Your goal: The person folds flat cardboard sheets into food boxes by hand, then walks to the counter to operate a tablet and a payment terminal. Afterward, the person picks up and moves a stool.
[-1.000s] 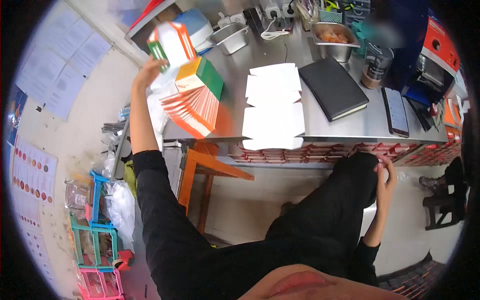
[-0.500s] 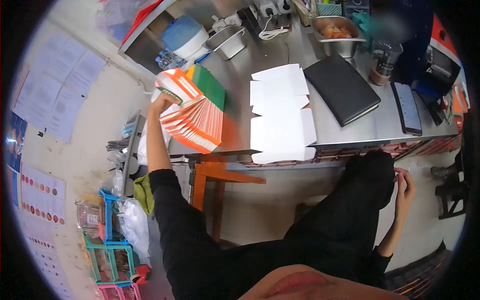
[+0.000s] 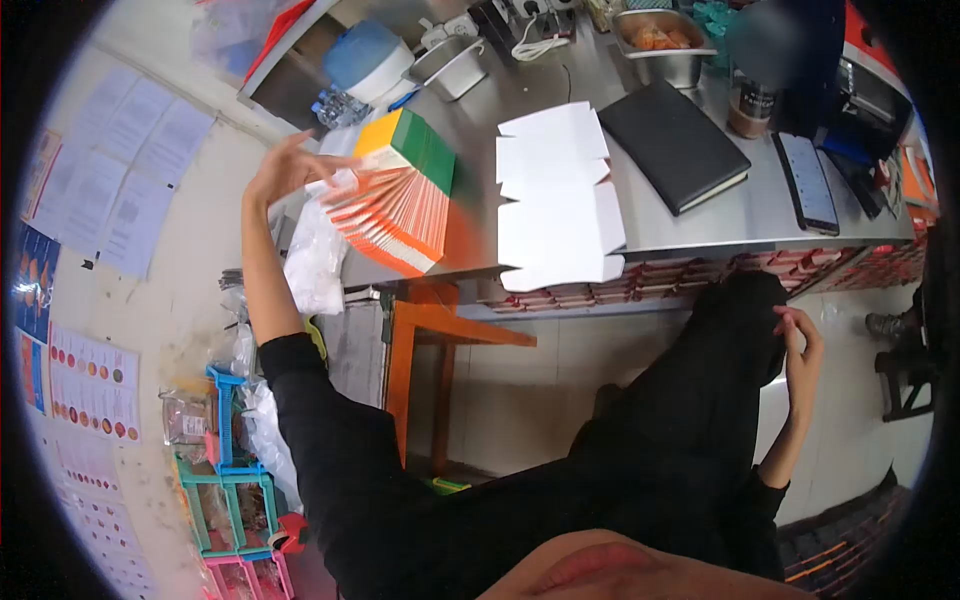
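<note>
My left hand (image 3: 288, 172) is open at the left end of the counter, with its fingers spread. Its fingertips are close to the stack of flat folded cartons (image 3: 400, 215); whether they touch it I cannot tell. The stack shows fanned orange-and-white edges in front and a green and yellow block (image 3: 420, 148) behind. Right of it, an unfolded white carton (image 3: 558, 200) lies flat with its front flap at the counter edge. My right hand (image 3: 802, 352) is beside my knee, holding nothing visible, its fingers loosely bent and apart.
A black notebook (image 3: 675, 148) and a phone (image 3: 806, 185) lie on the metal counter (image 3: 700, 225). Behind are metal pans (image 3: 448, 72), one with orange food (image 3: 660, 38), and a drink cup (image 3: 752, 105). An orange stool (image 3: 405, 350) stands below; a plastic bag (image 3: 315, 265) hangs left.
My left hand has let go of the orange cartons at the top of the stack and moved left, its fingers opening. The yellow top behind shows more now. My right hand stays by the knee.
</note>
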`<action>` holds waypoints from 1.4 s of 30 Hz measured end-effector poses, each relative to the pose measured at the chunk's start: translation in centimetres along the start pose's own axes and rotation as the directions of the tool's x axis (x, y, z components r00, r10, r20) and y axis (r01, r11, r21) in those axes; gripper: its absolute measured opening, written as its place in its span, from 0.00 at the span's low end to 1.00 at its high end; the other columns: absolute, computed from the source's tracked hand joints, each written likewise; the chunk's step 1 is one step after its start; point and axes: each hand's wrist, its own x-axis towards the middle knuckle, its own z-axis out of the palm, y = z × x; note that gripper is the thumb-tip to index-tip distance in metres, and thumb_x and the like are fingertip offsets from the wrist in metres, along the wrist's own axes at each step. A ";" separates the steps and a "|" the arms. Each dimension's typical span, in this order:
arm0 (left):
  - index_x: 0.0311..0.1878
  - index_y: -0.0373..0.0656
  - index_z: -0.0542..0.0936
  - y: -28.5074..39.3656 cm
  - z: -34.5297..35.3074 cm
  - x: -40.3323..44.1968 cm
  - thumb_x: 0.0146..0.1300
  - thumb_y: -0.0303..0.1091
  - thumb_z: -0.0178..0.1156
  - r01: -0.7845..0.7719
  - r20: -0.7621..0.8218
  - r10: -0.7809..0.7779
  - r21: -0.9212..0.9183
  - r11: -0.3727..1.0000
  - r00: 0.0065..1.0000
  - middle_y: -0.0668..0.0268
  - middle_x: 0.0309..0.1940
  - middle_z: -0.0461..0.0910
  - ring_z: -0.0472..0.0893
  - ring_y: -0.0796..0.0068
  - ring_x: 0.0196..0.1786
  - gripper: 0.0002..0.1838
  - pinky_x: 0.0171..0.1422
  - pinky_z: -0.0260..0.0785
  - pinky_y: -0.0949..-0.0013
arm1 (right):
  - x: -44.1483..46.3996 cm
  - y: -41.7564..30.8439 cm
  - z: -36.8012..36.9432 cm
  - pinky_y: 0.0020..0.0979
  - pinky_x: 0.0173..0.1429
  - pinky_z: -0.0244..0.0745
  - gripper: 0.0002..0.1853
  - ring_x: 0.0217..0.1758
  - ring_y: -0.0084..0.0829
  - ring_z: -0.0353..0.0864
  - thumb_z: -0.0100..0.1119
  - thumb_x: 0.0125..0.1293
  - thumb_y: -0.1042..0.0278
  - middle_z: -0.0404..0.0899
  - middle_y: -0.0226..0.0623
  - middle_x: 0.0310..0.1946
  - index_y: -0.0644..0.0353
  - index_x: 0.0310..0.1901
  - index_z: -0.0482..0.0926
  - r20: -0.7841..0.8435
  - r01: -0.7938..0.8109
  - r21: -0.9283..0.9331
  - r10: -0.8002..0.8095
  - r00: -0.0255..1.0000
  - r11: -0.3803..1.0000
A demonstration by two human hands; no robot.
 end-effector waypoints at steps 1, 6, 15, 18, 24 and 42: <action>0.46 0.32 0.81 -0.3 1.0 1.2 0.65 0.59 0.52 0.175 -0.186 -0.141 0.184 0.967 0.972 0.51 0.62 0.75 0.67 0.58 0.69 0.32 0.73 0.57 0.59 | -0.2 -0.1 0.0 0.24 0.44 0.66 0.14 0.35 0.20 0.72 0.54 0.73 0.63 0.74 0.30 0.27 0.67 0.41 0.82 -0.004 -0.010 -0.005 0.010 1.000 1.000; 0.57 0.30 0.72 -6.8 10.0 7.9 0.57 0.69 0.58 0.625 -0.689 0.202 0.720 0.302 0.696 0.48 0.55 0.76 0.75 0.47 0.59 0.45 0.71 0.55 0.53 | -0.9 0.5 0.3 0.23 0.44 0.67 0.14 0.35 0.19 0.72 0.54 0.74 0.63 0.75 0.29 0.28 0.67 0.43 0.83 -0.004 -0.061 0.018 0.061 0.998 0.998; 0.72 0.69 0.65 -8.8 10.1 10.1 0.57 0.65 0.62 0.548 -0.721 0.509 0.690 0.473 0.470 0.40 0.52 0.74 0.70 0.44 0.56 0.40 0.64 0.57 0.45 | -1.3 0.8 -0.9 0.23 0.43 0.67 0.13 0.35 0.19 0.73 0.53 0.73 0.65 0.77 0.29 0.29 0.66 0.43 0.83 0.037 -0.070 -0.007 0.070 0.997 0.998; 0.69 0.64 0.70 -9.7 8.2 11.2 0.60 0.63 0.60 0.549 -0.661 0.639 0.726 0.414 0.393 0.41 0.58 0.69 0.64 0.43 0.63 0.34 0.68 0.52 0.44 | -1.3 1.2 -0.8 0.23 0.43 0.66 0.13 0.35 0.19 0.73 0.53 0.73 0.65 0.76 0.28 0.29 0.66 0.43 0.83 0.036 -0.096 -0.002 0.096 0.995 0.995; 0.66 0.61 0.71 -12.2 6.5 13.1 0.60 0.57 0.63 0.259 -0.571 0.741 0.821 0.509 0.353 0.39 0.67 0.55 0.57 0.34 0.67 0.32 0.72 0.47 0.40 | -1.2 1.9 1.0 0.21 0.42 0.65 0.13 0.36 0.18 0.72 0.53 0.74 0.65 0.75 0.28 0.28 0.64 0.45 0.84 0.125 -0.104 -0.016 0.106 0.987 0.994; 0.78 0.48 0.49 -3.5 21.8 11.6 0.55 0.52 0.70 0.382 -0.455 0.695 0.883 0.272 0.557 0.45 0.74 0.56 0.58 0.42 0.74 0.54 0.75 0.56 0.51 | -6.1 1.5 -3.6 0.26 0.44 0.72 0.10 0.35 0.23 0.78 0.55 0.70 0.70 0.80 0.33 0.28 0.65 0.44 0.84 0.194 -0.093 0.063 0.080 0.978 0.994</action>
